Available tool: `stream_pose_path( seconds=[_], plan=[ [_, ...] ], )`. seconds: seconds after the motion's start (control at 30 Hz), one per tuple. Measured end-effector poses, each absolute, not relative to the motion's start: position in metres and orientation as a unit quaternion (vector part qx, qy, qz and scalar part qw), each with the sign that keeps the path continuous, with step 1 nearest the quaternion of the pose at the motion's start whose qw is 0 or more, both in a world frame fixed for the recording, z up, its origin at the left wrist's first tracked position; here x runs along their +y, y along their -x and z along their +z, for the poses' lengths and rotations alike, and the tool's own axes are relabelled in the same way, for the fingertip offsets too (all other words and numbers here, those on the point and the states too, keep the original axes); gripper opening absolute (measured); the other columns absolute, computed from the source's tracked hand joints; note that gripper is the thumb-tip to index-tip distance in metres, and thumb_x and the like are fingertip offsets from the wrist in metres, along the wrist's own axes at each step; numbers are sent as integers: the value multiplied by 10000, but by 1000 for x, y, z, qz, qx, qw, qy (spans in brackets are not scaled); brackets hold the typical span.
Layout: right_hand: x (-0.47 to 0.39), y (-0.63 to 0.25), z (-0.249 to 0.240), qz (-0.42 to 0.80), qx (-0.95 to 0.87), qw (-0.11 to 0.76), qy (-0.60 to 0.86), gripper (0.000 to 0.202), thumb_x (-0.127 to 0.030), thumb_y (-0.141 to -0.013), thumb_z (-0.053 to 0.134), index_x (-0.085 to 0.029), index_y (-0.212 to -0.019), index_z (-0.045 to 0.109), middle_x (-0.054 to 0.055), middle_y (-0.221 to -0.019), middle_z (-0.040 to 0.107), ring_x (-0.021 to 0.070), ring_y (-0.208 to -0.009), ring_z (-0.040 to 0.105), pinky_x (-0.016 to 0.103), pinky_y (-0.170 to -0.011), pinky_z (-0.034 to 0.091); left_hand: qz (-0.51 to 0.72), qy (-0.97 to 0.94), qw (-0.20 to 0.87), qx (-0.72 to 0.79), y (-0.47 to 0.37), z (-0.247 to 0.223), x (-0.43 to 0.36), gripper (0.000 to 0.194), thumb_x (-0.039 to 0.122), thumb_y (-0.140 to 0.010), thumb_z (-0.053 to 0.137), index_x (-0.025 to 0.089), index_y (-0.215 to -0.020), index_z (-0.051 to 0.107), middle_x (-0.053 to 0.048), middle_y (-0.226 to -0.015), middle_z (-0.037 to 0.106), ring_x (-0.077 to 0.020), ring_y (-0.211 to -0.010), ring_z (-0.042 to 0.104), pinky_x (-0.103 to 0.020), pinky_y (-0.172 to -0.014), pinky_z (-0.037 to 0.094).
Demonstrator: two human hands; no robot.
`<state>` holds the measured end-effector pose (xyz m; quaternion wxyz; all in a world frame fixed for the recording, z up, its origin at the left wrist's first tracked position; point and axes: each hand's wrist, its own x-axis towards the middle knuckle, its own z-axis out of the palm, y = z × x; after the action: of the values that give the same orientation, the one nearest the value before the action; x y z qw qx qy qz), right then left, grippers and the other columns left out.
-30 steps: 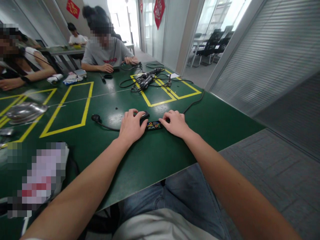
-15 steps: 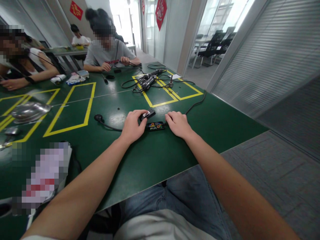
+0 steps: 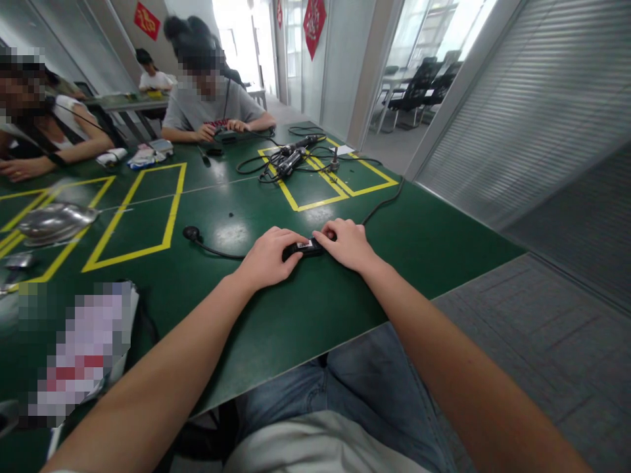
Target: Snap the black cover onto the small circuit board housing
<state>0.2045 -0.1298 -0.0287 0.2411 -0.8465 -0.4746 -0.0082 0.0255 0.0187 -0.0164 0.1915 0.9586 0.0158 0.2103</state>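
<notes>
Left hand (image 3: 270,258) pinches a black case (image 3: 314,248) (white label (image 3: 304,245) beside the fingertips) between thumb and fingers. Right hand (image 3: 346,244) is curled at the case's opposite end; whether it grips cannot be determined. A black plug (image 3: 192,234) lies well left of the left hand.

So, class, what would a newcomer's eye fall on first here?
Probably the left hand and right hand, at a small black box on the green table, mid-picture. Next, the yellow tape marking outlines on the tabletop, left of and beyond the hands, and the red sign at top centre.
</notes>
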Motion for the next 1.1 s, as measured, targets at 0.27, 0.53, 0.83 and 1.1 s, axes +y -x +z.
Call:
stream_pose_path(
  seconds=[0.27,0.53,0.83,1.1],
  plan=[
    [-130,-203,-28,-9,-467,246,849,377,-534,-1062,613,-238,-847,707,71,-978,721,288,-1009,616,413,-899,396,192,-962,191,34,-27,-14,19,303,267,-962,697,246,-1248,796,-78,-1225,827,-300,-1107,715,-518,-1039,580],
    [-132,-197,-27,-40,-479,219,849,377,-454,-1099,527,-234,-814,638,88,-957,716,290,-988,601,412,-886,390,201,-949,229,85,-27,-21,17,348,303,-924,715,241,-1264,760,-82,-1176,811,-306,-1073,718,-505,-1000,609],
    [-134,-196,-28,-44,-478,225,848,371,-409,-1112,470,-230,-835,638,90,-957,719,286,-979,605,410,-878,390,211,-947,230,71,-27,-24,16,390,283,-948,680,231,-1334,707,-103,-1243,798,-310,-1131,711,-506,-999,622],
    [-160,-134,19,-140,-515,426,731,371,-450,-1086,484,-275,-845,706,92,-916,714,305,-982,637,499,-955,487,211,-950,221,62,-28,-23,18,320,293,-959,677,202,-1262,722,-107,-1200,799,-318,-1107,706,-512,-1009,598]
  ],
)
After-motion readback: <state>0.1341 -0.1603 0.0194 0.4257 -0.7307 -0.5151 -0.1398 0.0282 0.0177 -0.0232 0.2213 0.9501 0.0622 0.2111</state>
